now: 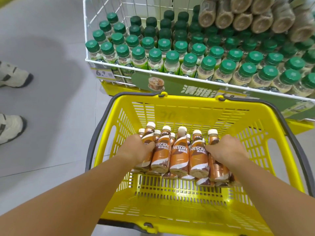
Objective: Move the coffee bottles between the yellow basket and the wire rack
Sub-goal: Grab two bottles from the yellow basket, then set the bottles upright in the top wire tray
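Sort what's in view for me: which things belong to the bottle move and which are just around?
Part of the job:
- brown coffee bottles, clamped as a row between left hand and right hand
- yellow basket
- wire rack

Just around:
- green-capped bottles already filling the rack
- wrapped bottle packs stacked at its back
- price tag
- someone's shoes
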Motion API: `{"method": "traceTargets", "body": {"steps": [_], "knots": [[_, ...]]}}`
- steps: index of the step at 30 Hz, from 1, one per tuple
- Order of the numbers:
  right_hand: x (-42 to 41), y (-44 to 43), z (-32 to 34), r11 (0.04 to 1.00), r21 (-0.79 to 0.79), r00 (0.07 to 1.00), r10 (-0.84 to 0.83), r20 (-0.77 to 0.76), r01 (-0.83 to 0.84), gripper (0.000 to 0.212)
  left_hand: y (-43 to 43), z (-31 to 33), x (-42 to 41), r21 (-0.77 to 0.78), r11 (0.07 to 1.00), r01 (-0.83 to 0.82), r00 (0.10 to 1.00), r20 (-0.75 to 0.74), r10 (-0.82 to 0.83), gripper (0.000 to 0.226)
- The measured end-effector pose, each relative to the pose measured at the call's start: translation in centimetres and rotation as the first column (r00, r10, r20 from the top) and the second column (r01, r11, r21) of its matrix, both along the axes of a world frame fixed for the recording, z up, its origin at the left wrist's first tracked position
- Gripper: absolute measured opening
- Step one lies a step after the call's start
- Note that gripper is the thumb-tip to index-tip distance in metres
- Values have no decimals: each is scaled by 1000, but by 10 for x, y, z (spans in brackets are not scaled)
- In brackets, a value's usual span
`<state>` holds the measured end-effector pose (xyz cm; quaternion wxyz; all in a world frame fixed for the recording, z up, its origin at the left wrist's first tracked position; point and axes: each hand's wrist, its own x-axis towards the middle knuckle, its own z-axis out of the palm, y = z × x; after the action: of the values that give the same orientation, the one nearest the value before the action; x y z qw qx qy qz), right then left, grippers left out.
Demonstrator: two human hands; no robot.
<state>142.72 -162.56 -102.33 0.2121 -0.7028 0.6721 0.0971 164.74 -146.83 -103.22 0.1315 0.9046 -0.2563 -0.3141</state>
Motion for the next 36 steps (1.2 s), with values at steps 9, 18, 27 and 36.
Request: {"method": "traceTargets", "body": {"steps": [9, 18, 27, 36], "knots": [[-25, 25, 32, 997, -78, 955, 48, 293, -26, 27, 12, 40, -11, -200, 978, -54, 998, 24, 60, 38], [-15, 46, 165, 970, -237, 803, 184, 567, -55, 12, 7, 147, -37, -478, 878, -9, 999, -45, -14, 30], [-3, 32, 401, 931, -360, 706, 291, 646, -54, 13, -20, 361, -34, -673, 734, 93, 995, 38, -91, 32], [11, 20, 681, 847, -524, 645, 353, 678, 87, 14, -43, 650, -18, -853, 475, 218, 976, 203, -82, 38]]}}
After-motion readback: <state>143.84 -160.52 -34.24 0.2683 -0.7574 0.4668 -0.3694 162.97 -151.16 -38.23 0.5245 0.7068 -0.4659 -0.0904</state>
